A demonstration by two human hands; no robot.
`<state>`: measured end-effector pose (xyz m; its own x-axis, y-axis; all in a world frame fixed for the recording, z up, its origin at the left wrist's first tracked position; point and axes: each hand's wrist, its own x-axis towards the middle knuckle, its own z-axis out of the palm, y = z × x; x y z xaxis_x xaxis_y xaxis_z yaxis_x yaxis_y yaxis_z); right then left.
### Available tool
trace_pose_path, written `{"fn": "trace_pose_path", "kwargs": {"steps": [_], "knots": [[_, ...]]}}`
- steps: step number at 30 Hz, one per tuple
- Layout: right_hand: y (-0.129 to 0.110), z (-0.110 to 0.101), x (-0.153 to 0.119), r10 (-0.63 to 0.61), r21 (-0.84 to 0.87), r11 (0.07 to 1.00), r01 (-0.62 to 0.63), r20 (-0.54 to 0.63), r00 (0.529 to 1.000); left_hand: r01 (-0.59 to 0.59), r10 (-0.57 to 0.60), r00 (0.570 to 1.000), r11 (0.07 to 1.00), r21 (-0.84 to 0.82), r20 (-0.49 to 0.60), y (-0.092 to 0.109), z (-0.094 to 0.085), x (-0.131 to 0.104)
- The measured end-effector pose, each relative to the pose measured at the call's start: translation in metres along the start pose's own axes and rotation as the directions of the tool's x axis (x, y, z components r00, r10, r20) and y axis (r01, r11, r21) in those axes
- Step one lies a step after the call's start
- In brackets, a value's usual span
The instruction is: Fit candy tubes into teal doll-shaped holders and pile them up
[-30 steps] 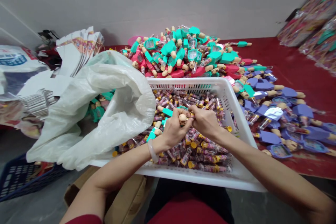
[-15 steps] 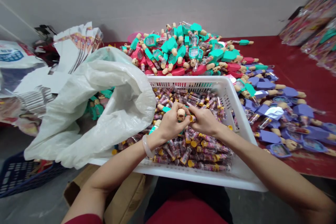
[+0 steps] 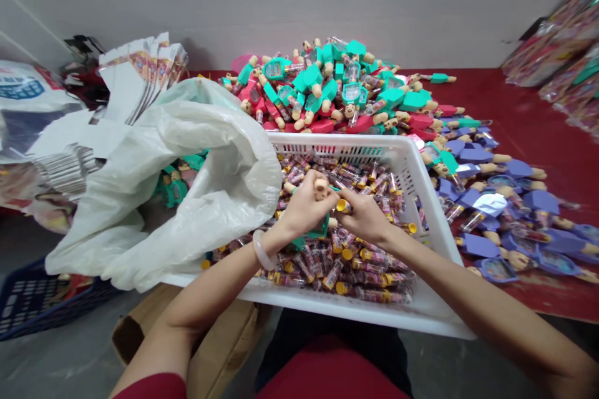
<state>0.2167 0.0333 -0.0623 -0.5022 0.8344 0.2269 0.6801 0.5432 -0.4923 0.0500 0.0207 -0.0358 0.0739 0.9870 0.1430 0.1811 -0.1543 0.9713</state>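
Note:
My left hand (image 3: 306,202), with a pale bangle on its wrist, is closed around a toy with a beige animal head (image 3: 321,188); its body is mostly hidden by the fingers. Pressed up beside it, my right hand (image 3: 362,215) grips a small clear tube with a yellow cap (image 3: 343,206). Both hands meet above a white plastic basket (image 3: 437,249) filled with yellow-capped tubes (image 3: 369,271). Some green toy parts (image 3: 321,229) lie on the tubes under my left hand.
Behind the basket rises a heap of green and red toys (image 3: 309,81). Purple toys (image 3: 515,199) spread over the red table (image 3: 482,90) at right. A whitish plastic bag (image 3: 163,137) with green toys overlaps the basket's left side. Stacked printed cards (image 3: 135,75) stand beyond it.
Both hands stay together over the basket, with my left hand slightly higher. The yellow-capped tube now shows more clearly in my right hand. The view has shifted slightly.

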Motion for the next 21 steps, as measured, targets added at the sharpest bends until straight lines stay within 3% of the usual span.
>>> {"fn": "trace_pose_path", "kwargs": {"steps": [2, 4, 7, 10, 14, 18, 21], "knots": [[-0.001, 0.003, 0.000, 0.030, 0.005, 1.000, -0.031, 0.024, 0.999, 0.094, -0.136, 0.983, 0.948, -0.302, -0.121, 0.001, -0.005, 0.010], [-0.005, 0.007, 0.000, 0.041, -0.025, 0.999, -0.039, 0.072, 0.997, 0.111, -0.272, 0.935, 0.834, -0.540, -0.229, 0.002, -0.007, 0.019], [-0.014, 0.012, -0.002, 0.045, -0.063, 0.997, -0.037, 0.118, 0.992, 0.108, -0.386, 0.887, 0.706, -0.699, -0.252, -0.001, -0.004, 0.022], [-0.021, 0.013, -0.003, 0.090, -0.078, 0.994, -0.080, 0.131, 0.987, 0.100, -0.392, 0.885, 0.688, -0.719, -0.252, -0.003, 0.003, 0.018], [-0.025, 0.009, -0.003, 0.178, -0.114, 0.980, -0.162, 0.155, 0.972, -0.013, -0.280, 0.893, 0.767, -0.642, -0.353, -0.003, 0.011, 0.012], [-0.027, 0.007, -0.002, 0.232, -0.120, 0.970, -0.213, 0.180, 0.956, -0.064, -0.261, 0.860, 0.798, -0.599, -0.439, -0.002, 0.017, 0.013], [-0.027, 0.005, -0.001, 0.262, -0.112, 0.963, -0.244, 0.189, 0.947, -0.102, -0.238, 0.859, 0.788, -0.607, -0.453, -0.002, 0.022, 0.017]]}}
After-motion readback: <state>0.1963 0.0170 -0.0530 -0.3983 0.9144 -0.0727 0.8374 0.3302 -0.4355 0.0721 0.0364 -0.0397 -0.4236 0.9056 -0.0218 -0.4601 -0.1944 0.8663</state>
